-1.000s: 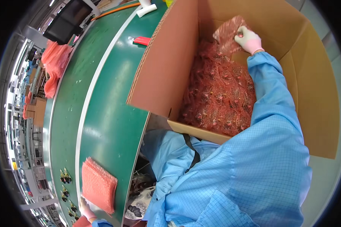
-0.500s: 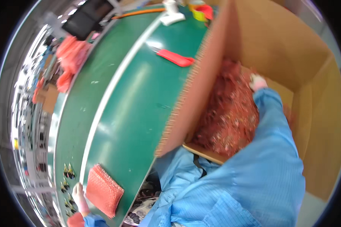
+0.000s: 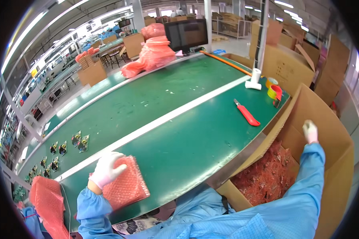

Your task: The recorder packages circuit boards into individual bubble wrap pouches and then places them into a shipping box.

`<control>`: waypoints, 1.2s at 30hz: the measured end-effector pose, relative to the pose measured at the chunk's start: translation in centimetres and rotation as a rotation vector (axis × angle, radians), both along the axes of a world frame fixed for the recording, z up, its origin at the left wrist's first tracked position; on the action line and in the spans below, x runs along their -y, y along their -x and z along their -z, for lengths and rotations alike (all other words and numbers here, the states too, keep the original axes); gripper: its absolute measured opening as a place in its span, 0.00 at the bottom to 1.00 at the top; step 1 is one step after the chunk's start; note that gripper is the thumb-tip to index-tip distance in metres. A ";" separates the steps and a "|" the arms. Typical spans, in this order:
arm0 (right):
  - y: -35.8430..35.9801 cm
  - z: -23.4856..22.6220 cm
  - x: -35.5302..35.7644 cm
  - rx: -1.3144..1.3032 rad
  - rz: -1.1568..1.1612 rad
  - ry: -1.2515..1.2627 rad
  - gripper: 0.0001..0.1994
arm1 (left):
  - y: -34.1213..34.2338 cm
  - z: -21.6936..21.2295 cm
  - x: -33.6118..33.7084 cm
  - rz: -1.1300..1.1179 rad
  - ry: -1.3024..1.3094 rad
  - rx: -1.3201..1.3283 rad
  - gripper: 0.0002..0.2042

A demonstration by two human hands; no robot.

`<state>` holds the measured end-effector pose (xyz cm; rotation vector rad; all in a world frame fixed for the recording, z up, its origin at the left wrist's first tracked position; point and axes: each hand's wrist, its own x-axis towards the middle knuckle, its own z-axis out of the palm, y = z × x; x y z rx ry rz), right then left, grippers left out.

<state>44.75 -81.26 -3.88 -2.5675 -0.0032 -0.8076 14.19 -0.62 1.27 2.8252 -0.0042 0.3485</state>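
My left hand [image 3: 109, 170], in a white glove, is over a flat stack of pink bubble-wrap bags [image 3: 130, 184] near the front edge of the green table. Its thumb stands apart from the fingers, and the fingertips reach onto the stack's top. On the right, my right hand [image 3: 310, 131], also gloved, is inside the upper part of a large open cardboard box [image 3: 327, 119]. Its fingers look curled in, and nothing shows in them. Lower in the box lies a heap of pink bubble-wrap packages [image 3: 269, 175], apart from this hand.
A red-handled knife [image 3: 248, 114], tape rolls [image 3: 273, 92] and a white stand [image 3: 254, 81] lie on the green table [image 3: 179, 139]. Several small circuit boards [image 3: 62, 148] sit at left. More pink wrap [image 3: 48, 199] hangs at lower left; a monitor [image 3: 186, 32] stands behind.
The head view has swung up and left, showing more of the room. My left hand has come over the bubble-wrap stack. The right hand has lifted off the heap in the box.
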 end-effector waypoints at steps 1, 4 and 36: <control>0.1 -4.9 -3.9 0.149 -0.042 0.108 0.12 | 0.2 0.2 0.4 0.042 -0.055 -0.001 0.23; 1.3 -17.6 -16.1 0.172 -0.349 -0.111 0.14 | 0.3 2.3 1.0 0.086 -0.076 -0.008 0.28; 18.2 1.9 -98.9 -0.036 -1.484 0.274 0.15 | 1.3 6.5 0.7 0.119 0.159 -0.070 0.29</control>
